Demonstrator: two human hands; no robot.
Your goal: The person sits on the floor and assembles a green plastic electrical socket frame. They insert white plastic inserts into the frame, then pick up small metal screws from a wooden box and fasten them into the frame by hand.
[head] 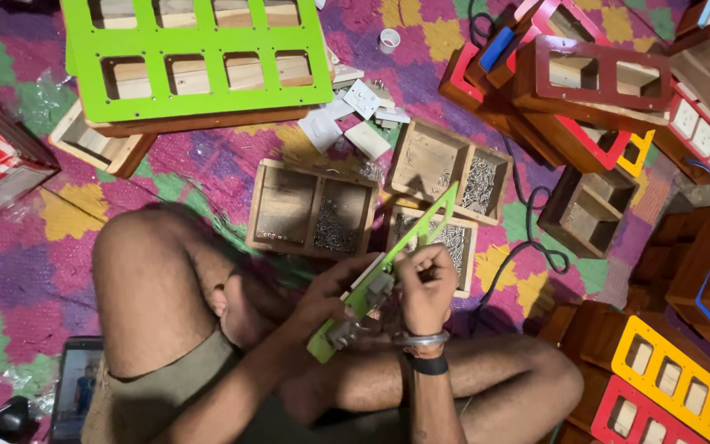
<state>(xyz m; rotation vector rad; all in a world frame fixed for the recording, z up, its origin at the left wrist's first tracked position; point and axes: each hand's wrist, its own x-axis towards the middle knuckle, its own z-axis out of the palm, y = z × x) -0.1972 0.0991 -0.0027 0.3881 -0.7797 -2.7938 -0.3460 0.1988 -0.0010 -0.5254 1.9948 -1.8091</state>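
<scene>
My left hand (334, 296) grips the green plate (388, 275); right hand (425, 284) pinches at its switch (378, 285). A slip could drop it.

Left hand (334, 294) fingers curled in a grip, right hand (426, 288) fisted, wrists close

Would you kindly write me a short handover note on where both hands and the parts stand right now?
Left hand: holds the green cut-out panel from below, tilted over the lap.
Right hand: fingers pinched on the panel's upper side, beside a grey switch part seated in it.
Parts: wooden trays of screws lie just ahead on the mat; white switch pieces lie farther off, near the large green panel.
Done: at least one part sits in the panel.
Left: its upper openings look unfilled; whether screws are in cannot be seen.
</scene>
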